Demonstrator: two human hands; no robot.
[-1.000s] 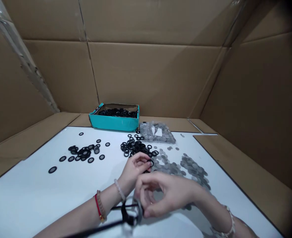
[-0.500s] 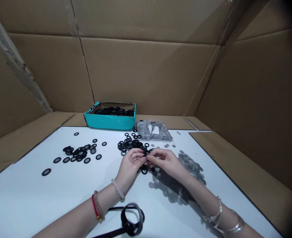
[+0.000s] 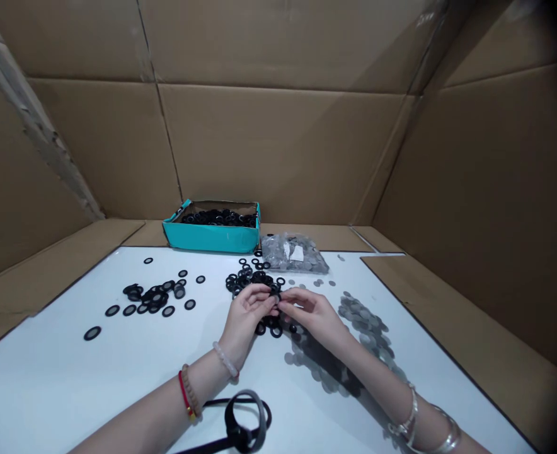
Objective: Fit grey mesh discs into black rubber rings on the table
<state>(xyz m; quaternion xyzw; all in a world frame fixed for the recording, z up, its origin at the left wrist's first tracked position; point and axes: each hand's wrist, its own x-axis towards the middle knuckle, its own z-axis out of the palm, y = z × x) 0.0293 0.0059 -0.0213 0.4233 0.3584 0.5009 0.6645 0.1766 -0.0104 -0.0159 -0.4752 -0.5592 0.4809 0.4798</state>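
My left hand [image 3: 247, 313] and my right hand [image 3: 314, 313] meet fingertip to fingertip over the white table [image 3: 61, 378]. Between them they pinch a small black ring [image 3: 275, 298]. A loose pile of black rings [image 3: 250, 279] lies just beyond the fingers, and a few more rings lie under the hands. Grey round discs [image 3: 361, 321] are spread to the right of my right hand. A second group of black rings with filled centres [image 3: 153, 297] lies to the left.
A teal box [image 3: 212, 236] full of black rings stands at the back. A clear bag of grey discs [image 3: 293, 253] lies next to it. A black strap loop [image 3: 245, 419] lies near my left forearm. Cardboard walls enclose the table on all sides.
My right hand moved up from near the strap loop to meet the left at the ring pile. Both hands have since stayed pinched together there.
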